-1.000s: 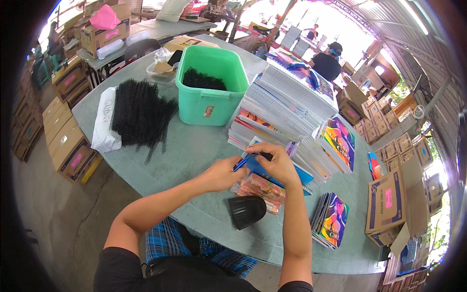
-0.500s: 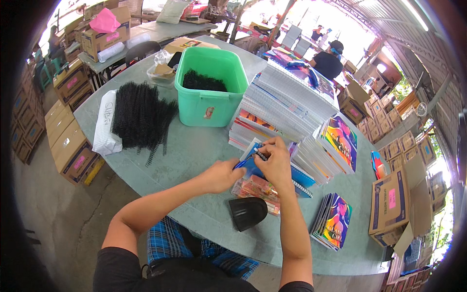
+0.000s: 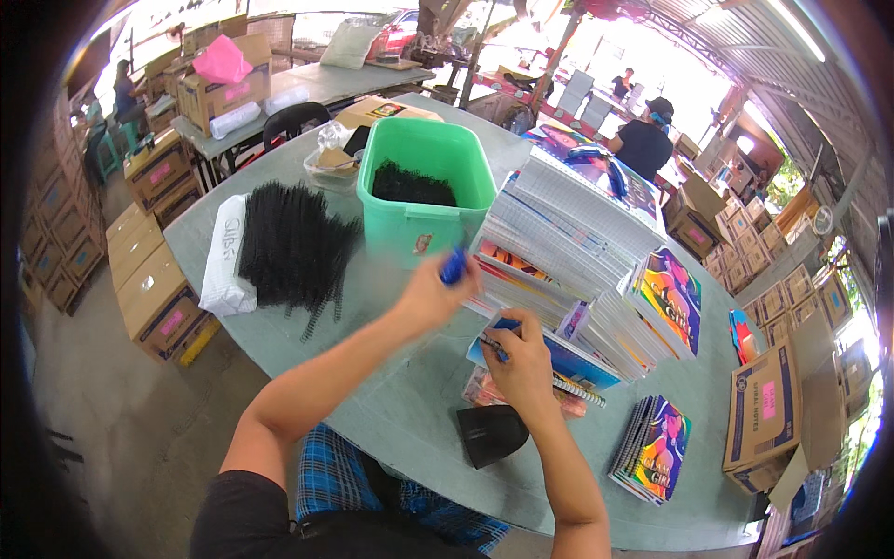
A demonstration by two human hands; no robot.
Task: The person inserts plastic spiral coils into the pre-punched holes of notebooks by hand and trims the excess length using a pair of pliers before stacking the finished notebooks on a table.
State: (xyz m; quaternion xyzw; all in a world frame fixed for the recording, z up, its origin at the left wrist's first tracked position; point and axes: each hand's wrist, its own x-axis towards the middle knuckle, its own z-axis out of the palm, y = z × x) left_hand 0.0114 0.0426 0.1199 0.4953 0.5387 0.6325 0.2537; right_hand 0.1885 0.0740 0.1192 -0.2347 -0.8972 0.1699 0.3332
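Note:
My left hand (image 3: 434, 294) is raised in front of the green bin, closed round blue-handled pliers (image 3: 453, 266); motion blurs their shape. My right hand (image 3: 521, 361) pinches the end of a blue-covered spiral notebook (image 3: 585, 361) at its wire coil (image 3: 579, 392). The notebook leans against stacked books, and my fingers hide its left end. Under it lies a clear packet with orange-pink contents (image 3: 478, 388). A black cup-shaped piece (image 3: 490, 436) lies on its side nearest me.
Black plastic coils (image 3: 296, 244) lie in a pile beside a white wrapped bundle (image 3: 226, 256). The green bin (image 3: 424, 224) holds more coils. Tall stacks of unbound books (image 3: 568, 228) stand behind my right hand. Finished notebooks (image 3: 652, 449) and an open carton (image 3: 768, 419) are at the right.
My left hand has moved up and away from the notebook with the pliers. My right hand stays on the notebook's coil end. The whole view has shifted slightly.

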